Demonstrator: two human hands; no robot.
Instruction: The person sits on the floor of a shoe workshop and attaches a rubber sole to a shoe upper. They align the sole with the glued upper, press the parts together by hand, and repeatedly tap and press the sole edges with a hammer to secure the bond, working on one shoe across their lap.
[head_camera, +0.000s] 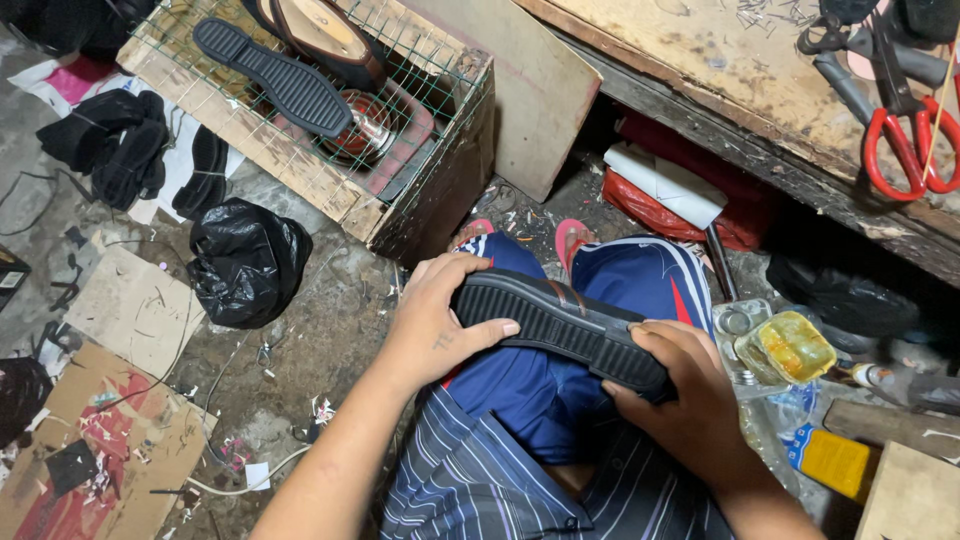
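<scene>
I had the black ribbed rubber sandal (565, 330) across my lap, tread up, over the blue track trousers (540, 390). My left hand (435, 320) gripped its toe end, thumb on the tread; my right hand (685, 385) clasped the heel end. Pressing evenly from both ends, I judged, would seat the sole best. Farther off, a wire-mesh wooden crate (400, 150) carried another black sole (270, 75), and red-handled scissors (905, 130) lay on the worn bench (700, 70).

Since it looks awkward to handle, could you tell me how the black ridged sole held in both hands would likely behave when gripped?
The black sole spans both hands without sagging, so probably fairly stiff. Its ridged tread likely resists slipping. Being thin, it seems light.
</scene>
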